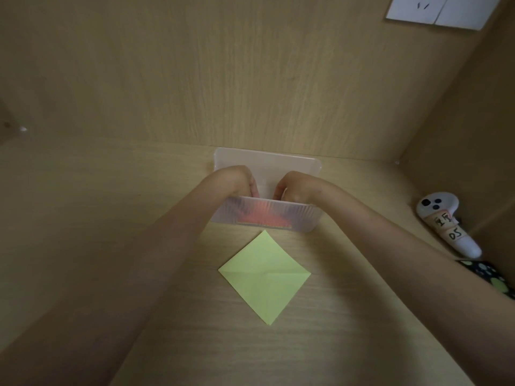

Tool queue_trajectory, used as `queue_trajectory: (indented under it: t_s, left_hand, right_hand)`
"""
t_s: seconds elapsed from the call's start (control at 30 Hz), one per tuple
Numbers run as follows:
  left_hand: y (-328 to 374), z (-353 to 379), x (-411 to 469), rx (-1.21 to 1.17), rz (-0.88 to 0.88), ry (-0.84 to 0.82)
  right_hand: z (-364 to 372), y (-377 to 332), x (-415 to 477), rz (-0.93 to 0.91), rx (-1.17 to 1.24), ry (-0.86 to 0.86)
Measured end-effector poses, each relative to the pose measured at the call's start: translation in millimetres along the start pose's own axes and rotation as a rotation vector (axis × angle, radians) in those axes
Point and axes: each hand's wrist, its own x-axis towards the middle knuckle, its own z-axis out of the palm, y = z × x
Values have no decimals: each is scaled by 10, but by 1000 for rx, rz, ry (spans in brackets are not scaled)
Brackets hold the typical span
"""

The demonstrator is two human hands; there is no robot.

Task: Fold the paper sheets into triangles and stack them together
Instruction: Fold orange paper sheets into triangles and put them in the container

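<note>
A yellow-green square paper sheet [264, 277] lies flat on the wooden desk, turned like a diamond, with a crease across its middle. Behind it stands a translucent plastic box [301, 167] against the back wall. Red-orange paper [262, 215] shows through its front wall. My left hand [234, 181] and my right hand [295, 186] both reach down into the box, fingers curled and pointing inward. The fingertips are hidden behind the box wall, so what they hold is not visible.
A white handheld controller [443, 224] with a handwritten label lies at the right, near the side wall. A white wall socket [440, 9] sits at the top right. Wooden walls close the desk at the back and right.
</note>
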Motion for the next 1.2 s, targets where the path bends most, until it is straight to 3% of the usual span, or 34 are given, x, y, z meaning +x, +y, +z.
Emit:
queue_trajectory:
  t_s: [0.43,1.2]
  left_hand:
    - [-74,-8,21,-26,83,-61]
    - [-83,0,48,-76,88,-63]
  right_hand:
    - [-29,9,-59,18,158,-42]
    - [16,20,-69,10,165,-70]
